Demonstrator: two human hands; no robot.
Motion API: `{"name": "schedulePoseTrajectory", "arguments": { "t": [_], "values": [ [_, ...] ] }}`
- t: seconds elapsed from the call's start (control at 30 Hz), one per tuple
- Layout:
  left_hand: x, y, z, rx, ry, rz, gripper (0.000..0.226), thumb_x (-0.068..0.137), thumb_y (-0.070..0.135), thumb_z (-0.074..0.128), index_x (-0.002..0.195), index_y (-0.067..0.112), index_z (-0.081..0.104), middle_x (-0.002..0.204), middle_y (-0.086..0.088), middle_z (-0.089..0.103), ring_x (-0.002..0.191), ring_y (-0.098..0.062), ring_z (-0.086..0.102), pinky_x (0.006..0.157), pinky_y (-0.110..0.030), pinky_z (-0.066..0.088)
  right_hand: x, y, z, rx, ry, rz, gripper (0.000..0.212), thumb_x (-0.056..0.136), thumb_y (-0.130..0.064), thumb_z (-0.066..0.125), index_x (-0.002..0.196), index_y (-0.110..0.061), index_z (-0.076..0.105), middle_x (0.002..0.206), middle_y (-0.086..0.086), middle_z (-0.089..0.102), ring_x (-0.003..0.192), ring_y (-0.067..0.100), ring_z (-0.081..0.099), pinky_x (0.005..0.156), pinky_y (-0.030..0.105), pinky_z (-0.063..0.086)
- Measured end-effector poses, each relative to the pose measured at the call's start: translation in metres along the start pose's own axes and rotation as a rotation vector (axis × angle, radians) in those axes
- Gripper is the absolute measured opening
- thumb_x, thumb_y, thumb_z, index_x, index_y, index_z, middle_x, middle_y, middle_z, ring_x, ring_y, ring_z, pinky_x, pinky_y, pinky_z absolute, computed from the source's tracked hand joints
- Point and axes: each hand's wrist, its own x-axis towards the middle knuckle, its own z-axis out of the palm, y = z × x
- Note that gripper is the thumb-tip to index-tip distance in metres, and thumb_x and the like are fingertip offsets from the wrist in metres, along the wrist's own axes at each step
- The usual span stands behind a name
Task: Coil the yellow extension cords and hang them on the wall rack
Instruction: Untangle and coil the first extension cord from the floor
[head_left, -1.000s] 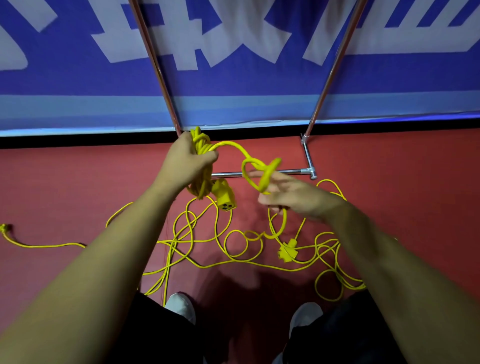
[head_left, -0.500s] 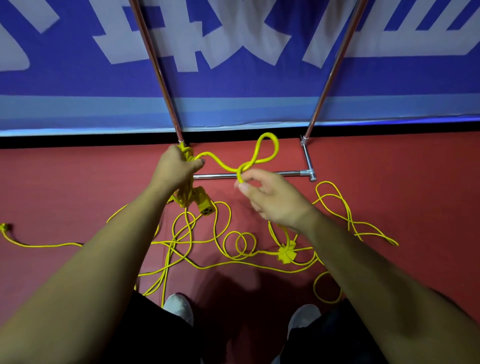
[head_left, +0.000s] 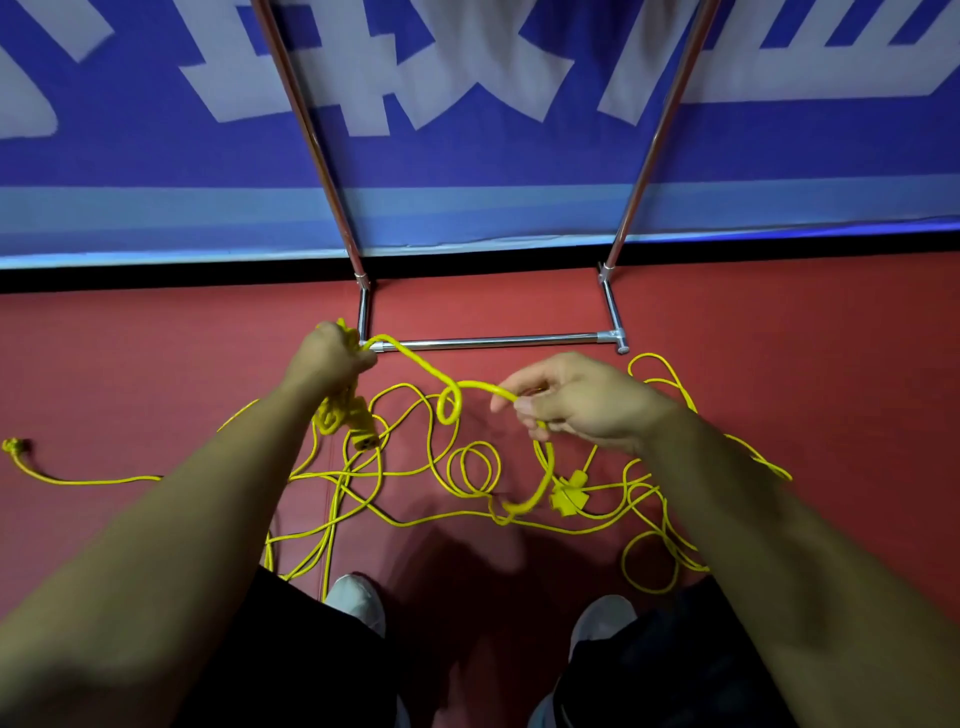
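Observation:
My left hand (head_left: 332, 358) grips a small bundle of coiled yellow cord (head_left: 337, 410), and a yellow socket end (head_left: 363, 439) hangs just below it. From that fist a strand of yellow cord (head_left: 421, 364) runs right, twists into one small loop, and passes through my right hand (head_left: 576, 400), whose fingers curl round it. Below the right hand the strand drops to the floor. Tangled yellow cords (head_left: 467, 467) lie over the red floor, with a yellow multi-outlet block (head_left: 569, 496) among them. A plug end (head_left: 13, 447) lies at the far left.
A chrome rack frame (head_left: 498, 341) stands against the blue and white wall banner (head_left: 467, 130), its base bar on the floor just beyond my hands and two poles rising out of view. My white shoes (head_left: 358, 597) stand below among cord loops.
My right hand has moved down and to the right, drawing the strand out; the large raised loop has shrunk to a small twist. My left hand has sunk a little with its bundle.

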Motion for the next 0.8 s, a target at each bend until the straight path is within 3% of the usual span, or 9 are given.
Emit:
{"name": "schedulePoseTrajectory", "arguments": {
  "t": [0.1, 0.2, 0.33, 0.43, 0.5, 0.57, 0.63, 0.7, 0.8],
  "values": [
    [0.0, 0.005, 0.004, -0.009, -0.011, 0.032, 0.036, 0.082, 0.028, 0.076, 0.076, 0.006, 0.049, 0.072, -0.021, 0.052, 0.076, -0.041, 0.055, 0.054, -0.036, 0.029, 0.005, -0.002, -0.002, 0.074, 0.06, 0.058, 0.017, 0.101, -0.009, 0.046, 0.109, 0.0, 0.058, 0.061, 0.01, 0.048, 0.042, 0.01, 0.027, 0.041, 0.02, 0.018],
    [-0.006, 0.013, 0.008, -0.06, -0.047, 0.113, 0.035, 0.084, 0.023, 0.075, 0.097, 0.008, 0.046, 0.092, -0.012, 0.055, 0.083, -0.031, 0.053, 0.067, -0.033, 0.034, 0.003, 0.001, -0.002, -0.231, -0.025, 0.095, 0.027, 0.102, -0.033, 0.049, 0.119, -0.014, 0.059, 0.045, 0.001, 0.041, 0.035, 0.011, 0.028, 0.037, 0.017, 0.023],
    [-0.011, 0.019, 0.011, -0.165, -0.167, 0.21, 0.049, 0.073, 0.025, 0.081, 0.103, 0.006, 0.047, 0.097, -0.018, 0.067, 0.086, -0.038, 0.065, 0.073, -0.046, 0.054, -0.002, 0.009, 0.001, -0.347, -0.191, 0.184, 0.02, 0.102, -0.008, 0.044, 0.113, -0.005, 0.061, 0.067, 0.012, 0.065, 0.044, 0.011, 0.056, 0.042, 0.021, 0.041],
    [-0.011, 0.022, 0.01, -0.292, -0.252, 0.221, 0.067, 0.054, 0.036, 0.077, 0.108, 0.007, 0.05, 0.097, -0.018, 0.07, 0.084, -0.035, 0.071, 0.071, -0.048, 0.059, 0.002, 0.006, -0.001, -0.43, -0.017, 0.129, 0.028, 0.095, 0.006, 0.043, 0.101, -0.004, 0.069, 0.066, 0.011, 0.053, 0.047, 0.009, 0.047, 0.046, 0.019, 0.037],
    [-0.016, 0.029, 0.009, -0.373, -0.278, 0.223, 0.057, 0.058, 0.025, 0.077, 0.105, 0.005, 0.052, 0.087, -0.012, 0.069, 0.071, -0.027, 0.068, 0.062, -0.038, 0.057, 0.006, -0.002, 0.0, -0.208, 0.023, 0.075, 0.038, 0.09, 0.008, 0.041, 0.1, -0.016, 0.069, 0.071, 0.015, 0.043, 0.05, 0.012, 0.032, 0.045, 0.022, 0.026],
    [-0.017, 0.031, 0.01, -0.423, -0.305, 0.228, 0.038, 0.068, 0.008, 0.075, 0.097, 0.01, 0.051, 0.078, -0.005, 0.063, 0.063, -0.017, 0.063, 0.054, -0.027, 0.05, 0.008, -0.006, -0.001, 0.001, 0.053, 0.027, 0.029, 0.09, -0.011, 0.05, 0.106, -0.026, 0.069, 0.071, 0.012, 0.041, 0.049, 0.011, 0.027, 0.045, 0.023, 0.018],
    [-0.02, 0.032, 0.01, -0.436, -0.352, 0.264, 0.036, 0.066, 0.008, 0.072, 0.093, 0.015, 0.051, 0.074, -0.001, 0.06, 0.06, -0.012, 0.059, 0.051, -0.024, 0.046, 0.007, -0.01, -0.002, -0.049, 0.07, -0.064, 0.019, 0.094, -0.029, 0.06, 0.11, -0.024, 0.069, 0.061, -0.002, 0.041, 0.049, 0.01, 0.03, 0.046, 0.022, 0.02],
    [-0.024, 0.033, 0.008, -0.427, -0.395, 0.307, 0.036, 0.061, 0.014, 0.069, 0.093, 0.016, 0.051, 0.07, 0.003, 0.059, 0.059, -0.012, 0.056, 0.052, -0.025, 0.045, 0.008, -0.01, 0.0, -0.098, 0.06, -0.142, 0.016, 0.096, -0.023, 0.061, 0.101, -0.01, 0.068, 0.06, -0.006, 0.044, 0.053, 0.013, 0.035, 0.05, 0.028, 0.027],
    [-0.03, 0.035, 0.006, -0.491, -0.469, 0.356, 0.028, 0.067, 0.015, 0.072, 0.087, 0.018, 0.052, 0.064, 0.009, 0.061, 0.058, -0.011, 0.056, 0.053, -0.024, 0.046, 0.008, -0.009, -0.002, -0.126, 0.009, -0.149, 0.013, 0.096, -0.001, 0.054, 0.087, 0.0, 0.064, 0.072, 0.006, 0.064, 0.064, 0.018, 0.058, 0.065, 0.035, 0.043]
  ]
}}
